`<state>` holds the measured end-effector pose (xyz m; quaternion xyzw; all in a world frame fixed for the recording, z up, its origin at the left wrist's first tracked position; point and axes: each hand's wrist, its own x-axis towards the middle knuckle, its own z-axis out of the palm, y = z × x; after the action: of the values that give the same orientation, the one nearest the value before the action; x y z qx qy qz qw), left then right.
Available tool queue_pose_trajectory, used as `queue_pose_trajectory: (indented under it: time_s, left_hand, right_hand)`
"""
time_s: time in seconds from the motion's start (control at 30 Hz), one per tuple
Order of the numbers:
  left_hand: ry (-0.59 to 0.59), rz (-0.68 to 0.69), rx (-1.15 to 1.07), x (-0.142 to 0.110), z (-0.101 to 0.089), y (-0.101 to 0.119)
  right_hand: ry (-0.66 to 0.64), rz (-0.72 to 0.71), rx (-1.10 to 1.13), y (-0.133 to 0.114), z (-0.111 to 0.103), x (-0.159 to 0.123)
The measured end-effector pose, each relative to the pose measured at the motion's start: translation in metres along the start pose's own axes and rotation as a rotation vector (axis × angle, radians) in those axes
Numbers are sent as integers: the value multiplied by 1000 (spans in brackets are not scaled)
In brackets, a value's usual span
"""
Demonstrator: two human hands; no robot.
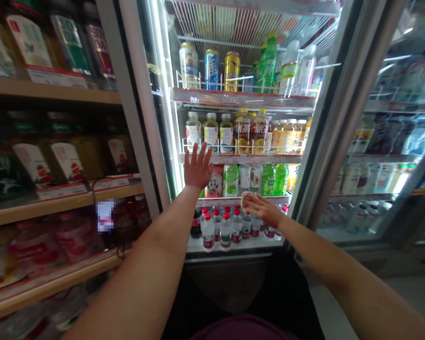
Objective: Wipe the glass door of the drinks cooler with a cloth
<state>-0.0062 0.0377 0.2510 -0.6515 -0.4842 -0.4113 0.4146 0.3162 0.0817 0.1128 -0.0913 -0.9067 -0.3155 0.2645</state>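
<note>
The left hand (197, 167) is held up open with fingers spread before the cooler shelf edge (233, 158), nothing gripped, while the right hand (261, 208) is laid flat on a pale cloth (246, 196), largely hidden beneath it, at the lower shelf rail (219, 201), above red-capped bottles (225, 226) partly cut off and not reliably countable.

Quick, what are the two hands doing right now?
Left hand: open, fingers spread, raised before the fridge shelf, holding nothing.
Right hand: flat on a whitish cloth at a lower shelf edge.
</note>
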Motion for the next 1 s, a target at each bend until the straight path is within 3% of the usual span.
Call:
queue_pose_trajectory:
  time_s: [0.13, 0.4, 0.57, 0.67, 0.77, 1.0]
  left_hand:
    - [9, -2, -2, 0, 0, 0]
    - [14, 2, -36, 0, 1, 0]
    - [15, 7, -56, 0, 3, -2]
    - [10, 13, -59, 0, 3, -2]
    - [-1, 6, -59, 0, 2, 0]
    - [-37, -27, -87, 1, -3, 4]
  right_hand:
    - [-7, -56, -33, 32, -30, 13]
    - [154, 306, -156, 106, -116, 89]
    - [309, 532, -98, 147, -149, 127]
    - [407, 609, -74, 155, -150, 130]
    - [454, 660, -66, 145, -140, 120]
    - [328, 640, -178, 103, -109, 70]
